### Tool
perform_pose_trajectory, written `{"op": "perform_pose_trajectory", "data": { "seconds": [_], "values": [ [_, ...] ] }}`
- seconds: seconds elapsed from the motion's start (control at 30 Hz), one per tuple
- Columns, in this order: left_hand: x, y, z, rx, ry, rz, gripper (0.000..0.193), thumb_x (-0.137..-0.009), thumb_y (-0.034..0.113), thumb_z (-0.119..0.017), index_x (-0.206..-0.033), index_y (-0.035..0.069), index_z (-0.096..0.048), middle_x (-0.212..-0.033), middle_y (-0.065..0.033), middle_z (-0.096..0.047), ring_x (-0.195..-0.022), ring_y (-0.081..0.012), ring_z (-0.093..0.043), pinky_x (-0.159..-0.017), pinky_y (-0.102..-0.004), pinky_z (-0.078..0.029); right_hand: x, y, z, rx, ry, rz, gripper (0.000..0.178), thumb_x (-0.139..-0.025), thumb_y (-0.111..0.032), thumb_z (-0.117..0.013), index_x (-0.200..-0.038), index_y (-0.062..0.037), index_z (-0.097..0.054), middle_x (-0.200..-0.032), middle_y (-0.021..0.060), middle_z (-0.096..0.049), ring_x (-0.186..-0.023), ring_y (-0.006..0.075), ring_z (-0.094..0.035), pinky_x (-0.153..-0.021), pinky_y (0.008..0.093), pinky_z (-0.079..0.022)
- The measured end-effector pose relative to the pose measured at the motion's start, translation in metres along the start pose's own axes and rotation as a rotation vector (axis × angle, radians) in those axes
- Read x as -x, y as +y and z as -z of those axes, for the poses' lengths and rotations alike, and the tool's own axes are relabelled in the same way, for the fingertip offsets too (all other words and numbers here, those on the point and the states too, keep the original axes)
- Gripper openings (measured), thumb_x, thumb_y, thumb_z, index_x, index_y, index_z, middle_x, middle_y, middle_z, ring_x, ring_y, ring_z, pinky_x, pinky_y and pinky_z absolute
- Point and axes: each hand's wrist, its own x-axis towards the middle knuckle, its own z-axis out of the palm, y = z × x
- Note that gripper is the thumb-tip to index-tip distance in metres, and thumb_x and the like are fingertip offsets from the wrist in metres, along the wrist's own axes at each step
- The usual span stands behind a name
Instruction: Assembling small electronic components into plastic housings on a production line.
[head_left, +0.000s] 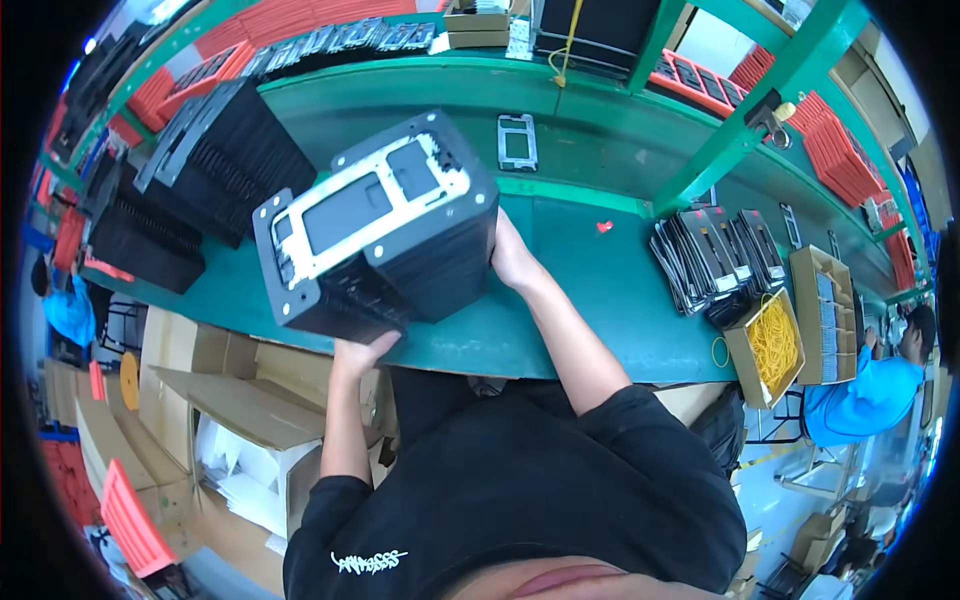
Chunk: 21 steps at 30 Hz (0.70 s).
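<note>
Between my two hands is a tall stack of black plates [440, 270], tilted over the near part of the green bench. Its top plate carries a silver-white rectangular frame [310, 255] with cut-out windows and rivets at the corners. My left hand [365, 353] grips the stack's lower near side, thumb showing and the other fingers hidden beneath. On its right side my right hand [510, 252] is pressed, the fingertips hidden behind the plates. Beyond the stack, a single small silver frame [505, 143] lies on the raised back ledge.
More black plate stacks [240, 150] stand at the left. Thin flat panels [705, 255], a box of yellow rubber bands [772, 345] and a divided carton [828, 300] sit at the right. A green post [725, 145] rises there. Open cardboard boxes [265, 400] lie below the bench.
</note>
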Motion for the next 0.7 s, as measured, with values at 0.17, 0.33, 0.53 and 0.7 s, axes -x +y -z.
{"op": "perform_pose_trajectory", "data": {
  "seconds": [0.17, 0.33, 0.53, 0.7],
  "values": [
    [0.035, -0.036, -0.007, -0.235, -0.033, 0.007, 0.056, -0.074, 0.026, -0.086, -0.124, 0.005, -0.069, -0.128, -0.0121, -0.068, -0.123, -0.0322, -0.06, -0.111, -0.0454, -0.044, -0.021, -0.021, 0.077, 0.294, -0.33, -0.17, 0.037, -0.107, -0.027, -0.056, -0.133, -0.0032, -0.066, -0.13, 0.0109, -0.068, -0.12, 0.0182, -0.063, -0.102, 0.0365, -0.051],
    [0.025, -0.027, -0.016, -0.218, -0.24, 0.015, 0.057, -0.08, 0.03, -0.082, -0.13, 0.007, -0.067, -0.135, -0.0137, -0.064, -0.127, -0.033, -0.056, -0.114, -0.046, -0.042, -0.117, 0.032, 0.186, 1.264, 0.124, 0.079, 0.02, -0.088, -0.02, -0.073, -0.104, -0.0111, -0.078, -0.106, 0.011, -0.075, -0.102, 0.0296, -0.069, -0.085, 0.0415, -0.055],
    [0.002, -0.002, -0.017, -0.343, -0.44, 0.179, 0.061, -0.08, 0.03, -0.082, -0.133, 0.005, -0.064, -0.138, -0.0149, -0.062, -0.126, -0.0332, -0.057, -0.113, -0.0457, -0.042, -0.206, 0.064, 0.181, 1.688, -0.057, 0.202, 0.017, -0.087, -0.017, -0.07, -0.103, -0.0155, -0.078, -0.101, 0.01, -0.075, -0.106, 0.032, -0.067, -0.095, 0.0488, -0.051],
    [0.009, 0.002, -0.021, -0.026, -0.265, 0.099, 0.062, -0.079, 0.026, -0.084, -0.132, 0.002, -0.063, -0.131, -0.0148, -0.065, -0.12, -0.0315, -0.06, -0.108, -0.0456, -0.046, -0.22, 0.055, 0.19, 1.772, -0.223, -0.103, 0.017, -0.085, -0.015, -0.069, -0.099, -0.021, -0.077, -0.101, 0.0088, -0.075, -0.107, 0.0315, -0.067, -0.095, 0.0485, -0.052]
  ]
}}
